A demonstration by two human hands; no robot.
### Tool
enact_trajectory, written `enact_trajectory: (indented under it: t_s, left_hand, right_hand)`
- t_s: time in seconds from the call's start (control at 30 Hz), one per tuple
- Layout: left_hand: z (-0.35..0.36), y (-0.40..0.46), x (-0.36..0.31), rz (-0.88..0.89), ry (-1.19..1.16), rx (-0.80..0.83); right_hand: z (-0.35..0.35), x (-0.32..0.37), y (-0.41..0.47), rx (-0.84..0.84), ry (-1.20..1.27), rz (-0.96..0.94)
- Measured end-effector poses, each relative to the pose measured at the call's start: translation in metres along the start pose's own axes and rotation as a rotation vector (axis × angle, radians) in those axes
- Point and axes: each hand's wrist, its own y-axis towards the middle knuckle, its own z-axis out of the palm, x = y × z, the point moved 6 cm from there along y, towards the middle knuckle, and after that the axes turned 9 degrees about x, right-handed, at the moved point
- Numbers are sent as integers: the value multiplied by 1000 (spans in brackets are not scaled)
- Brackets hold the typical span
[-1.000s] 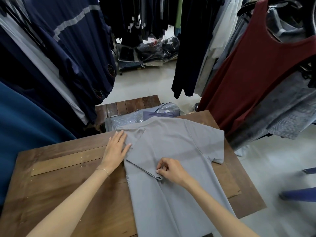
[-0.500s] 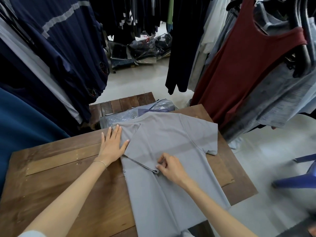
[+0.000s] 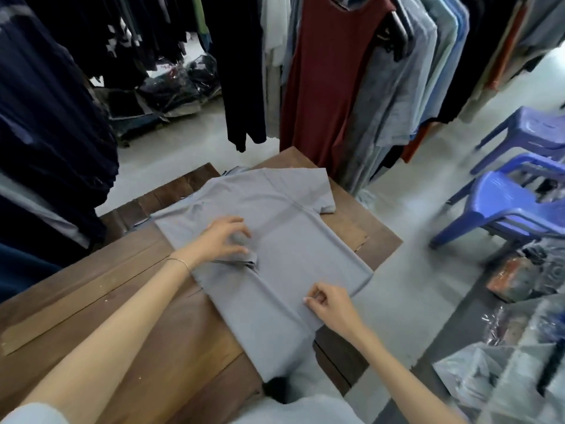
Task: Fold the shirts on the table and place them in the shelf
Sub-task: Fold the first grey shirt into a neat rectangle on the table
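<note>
Grey short-sleeved cotton shirt (image 3: 284, 228) lies flat, back side up, on the dark brown wooden worktop (image 3: 128, 304) in the head view, set diagonally with its collar end toward the far edge and its hem end hanging over the near edge. One sleeve is folded inward across the body of the grey shirt; the opposite sleeve lies spread toward the far right corner of the worktop. Left hand (image 3: 221, 240) hovers over the folded-in sleeve with fingers loosely curved and spread, fingertips at or just above the fabric; contact cannot be confirmed because of blur. A thin bracelet (image 3: 180, 261) sits on the left wrist. Right hand (image 3: 328, 304) pinches the right side edge of the grey shirt between thumb and fingers, near the lower body section. Both hands are well apart. Dark hanging garments (image 3: 52, 117) fill the left side, and a maroon sleeveless garment (image 3: 318, 87) hangs beyond the far edge. Stacked blue plastic chairs (image 3: 513, 191) stand on the floor at right.
</note>
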Motion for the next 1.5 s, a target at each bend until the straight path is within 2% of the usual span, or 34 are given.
enact_trajectory:
  t_s: [0.07,0.13,0.3,0.4,0.57,0.73,0.87,1.1,1.27,1.37,1.5]
  left_hand:
    - [16,6,-16,28,37,154]
    - [26,10,-22,27,70,221]
    - [31,16,-20,23,139,289]
    - [31,21,-18,21,192,307]
    - [31,24,-20,19,255,267]
    - [31,26,-19,-28,305,300]
    - [22,33,-25,-116,191,364]
    - [-12,81,-52,-80,157,213]
    - [-35,120,-62,-38,90,39]
    - [-48,143,-58,-37,54,-28]
    - [-58,175,-48,-93,43,-81]
  right_hand:
    - [1,-21,-21,-80,82,44]
    - [7,-38,-42,-116,216,82]
    - [37,-46,-67,26,525,92]
    - [52,-47,-68,27,651,114]
    - [49,-42,-73,56,625,95]
    - [40,-60,-76,120,376,155]
    - [1,-61,-65,-30,328,155]
    - [-82,-50,-35,-381,331,145]
    - [-102,-75,-21,-477,278,280]
    - [-97,-101,-16,-434,417,415]
    - [-76,-112,-5,-200,762,473]
